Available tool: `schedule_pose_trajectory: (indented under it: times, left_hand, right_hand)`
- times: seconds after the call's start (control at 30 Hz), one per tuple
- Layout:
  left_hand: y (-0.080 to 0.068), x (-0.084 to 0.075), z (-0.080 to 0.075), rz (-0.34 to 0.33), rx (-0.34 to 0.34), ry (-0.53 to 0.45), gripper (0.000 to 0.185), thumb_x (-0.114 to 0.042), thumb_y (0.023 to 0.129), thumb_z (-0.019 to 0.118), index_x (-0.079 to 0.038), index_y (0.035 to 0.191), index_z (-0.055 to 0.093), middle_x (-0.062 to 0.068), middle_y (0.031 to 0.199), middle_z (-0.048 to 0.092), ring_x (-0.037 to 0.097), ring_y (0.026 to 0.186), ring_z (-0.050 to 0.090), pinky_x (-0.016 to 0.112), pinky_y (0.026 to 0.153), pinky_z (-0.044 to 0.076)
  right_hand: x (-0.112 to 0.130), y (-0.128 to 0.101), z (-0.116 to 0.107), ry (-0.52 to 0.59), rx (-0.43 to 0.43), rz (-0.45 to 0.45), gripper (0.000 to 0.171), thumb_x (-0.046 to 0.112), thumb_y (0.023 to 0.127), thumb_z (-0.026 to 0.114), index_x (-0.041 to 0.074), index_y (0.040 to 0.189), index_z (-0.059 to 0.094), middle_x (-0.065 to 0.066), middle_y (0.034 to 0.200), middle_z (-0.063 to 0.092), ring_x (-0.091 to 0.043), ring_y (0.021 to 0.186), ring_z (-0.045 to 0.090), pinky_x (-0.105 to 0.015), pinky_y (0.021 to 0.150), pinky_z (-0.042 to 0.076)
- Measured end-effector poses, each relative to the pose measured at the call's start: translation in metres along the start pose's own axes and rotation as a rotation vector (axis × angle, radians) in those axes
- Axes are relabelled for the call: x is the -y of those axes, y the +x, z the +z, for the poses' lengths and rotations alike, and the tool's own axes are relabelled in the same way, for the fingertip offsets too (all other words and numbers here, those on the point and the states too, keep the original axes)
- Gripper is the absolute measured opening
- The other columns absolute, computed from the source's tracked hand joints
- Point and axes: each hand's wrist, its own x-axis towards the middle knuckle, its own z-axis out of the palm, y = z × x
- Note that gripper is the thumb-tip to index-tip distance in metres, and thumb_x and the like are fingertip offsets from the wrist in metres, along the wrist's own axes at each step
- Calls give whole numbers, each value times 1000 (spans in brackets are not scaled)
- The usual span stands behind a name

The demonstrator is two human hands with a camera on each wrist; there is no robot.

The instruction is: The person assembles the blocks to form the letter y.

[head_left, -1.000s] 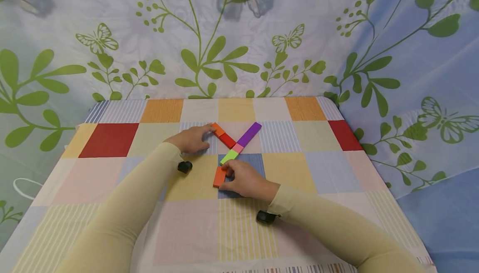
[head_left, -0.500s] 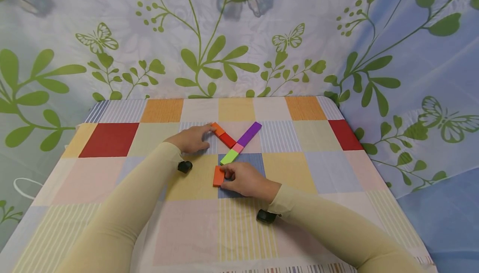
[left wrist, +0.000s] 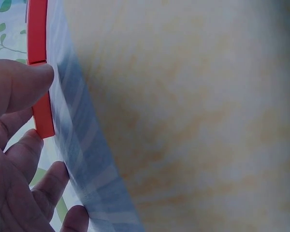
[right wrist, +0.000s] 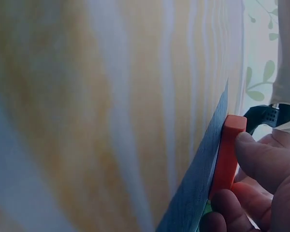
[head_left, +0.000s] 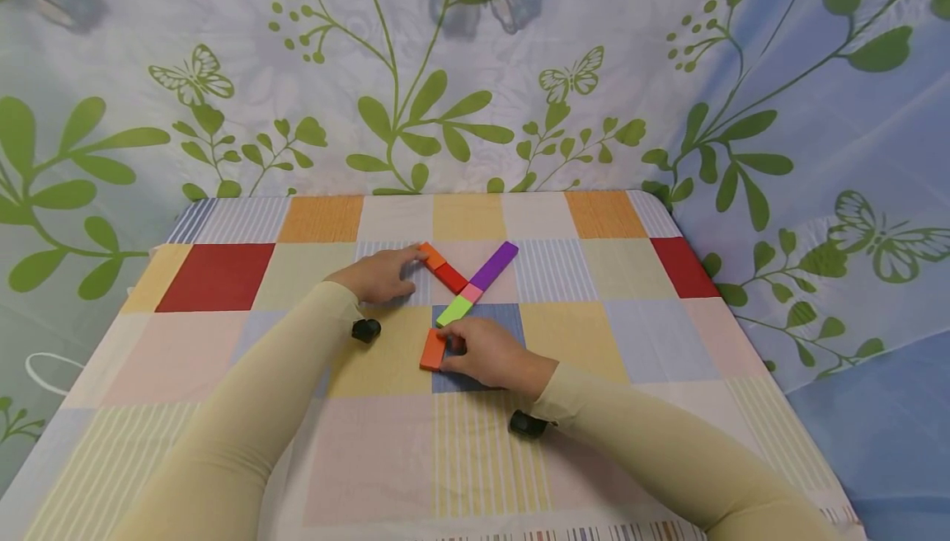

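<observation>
Flat coloured blocks lie on the table in a Y-like figure. Its upper left arm is an orange block (head_left: pixel 430 256) and a red block (head_left: pixel 450 279). A purple block (head_left: pixel 495 266), a pink block (head_left: pixel 471 293) and a lime green block (head_left: pixel 454 312) form the long slanting line. My left hand (head_left: pixel 382 275) rests with its fingertips at the orange block's outer end, its thumb held apart below. Below the green block, my right hand (head_left: pixel 486 353) pinches another orange block (right wrist: pixel 225 157) between thumb and fingers, close to the cloth.
A patchwork cloth (head_left: pixel 356 458) covers the table. Behind it and to the right hang curtains (head_left: pixel 623 46) printed with leaves and butterflies. A black wrist device (head_left: pixel 528 425) sits under the right cuff, and another device (head_left: pixel 366 330) under the left.
The orange block at my right hand has shifted slightly left and turned a little, its lower end swinging left. My left hand and the other blocks have stayed in place.
</observation>
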Motion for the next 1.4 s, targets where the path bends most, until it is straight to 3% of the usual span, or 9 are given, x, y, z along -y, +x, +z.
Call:
schedule_pose_trajectory:
  times: [0.37, 0.53, 0.7, 0.9, 1.07, 1.23, 1.4]
  left_hand:
    - [1, 2, 1, 11, -4, 15, 65, -22, 101, 63, -21, 162, 40, 5, 176, 23, 35, 158, 34, 58, 127, 30]
    - [1, 2, 2, 13, -1, 6, 64, -22, 101, 63, -21, 161, 41, 5, 177, 21, 34, 159, 32, 58, 127, 28]
    - [2, 2, 2, 23, -2, 10, 64, -21, 101, 63, -20, 161, 41, 6, 177, 21, 34, 159, 31, 57, 128, 28]
    - [1, 2, 1, 18, -9, 3, 64, -21, 101, 63, -20, 161, 41, 6, 176, 22, 35, 159, 32, 57, 127, 29]
    - [1, 2, 1, 23, -8, 4, 65, -22, 101, 63, -20, 161, 41, 5, 177, 21, 35, 158, 32, 57, 127, 29]
    - [2, 3, 1, 17, -8, 5, 65, -22, 100, 63, -21, 161, 41, 5, 176, 23, 35, 158, 34, 57, 126, 31]
    - [3, 4, 1, 15, -8, 3, 65, -22, 100, 64, -21, 161, 42, 6, 175, 25, 35, 157, 35, 57, 126, 32]
  right_hand:
    - [2, 3, 2, -67, -46, -6, 47, 32, 91, 84, 8, 130, 72, 6, 87, 66, -8, 78, 56, -24, 73, 49]
    - [3, 2, 2, -43, -43, 10, 48, 31, 92, 84, 8, 132, 72, 3, 96, 73, -10, 85, 62, -28, 80, 54]
    - [1, -2, 1, 49, -51, 22, 43, 27, 92, 83, 8, 130, 73, 0, 105, 78, -14, 96, 69, -31, 87, 56]
    - [0, -5, 2, 94, -44, 11, 36, 22, 93, 80, 8, 126, 74, 2, 103, 79, -12, 95, 70, -28, 83, 55]
    - [3, -6, 1, 62, -36, -19, 36, 20, 94, 79, 9, 128, 75, 3, 100, 79, -10, 92, 69, -28, 81, 55]
    - [4, -7, 0, -33, 8, -103, 40, 17, 95, 77, 10, 134, 73, 6, 93, 75, -6, 80, 63, -24, 73, 52]
    - [5, -5, -2, 3, 57, -100, 48, 14, 95, 78, 8, 142, 67, 4, 94, 74, -5, 80, 59, -23, 72, 50]
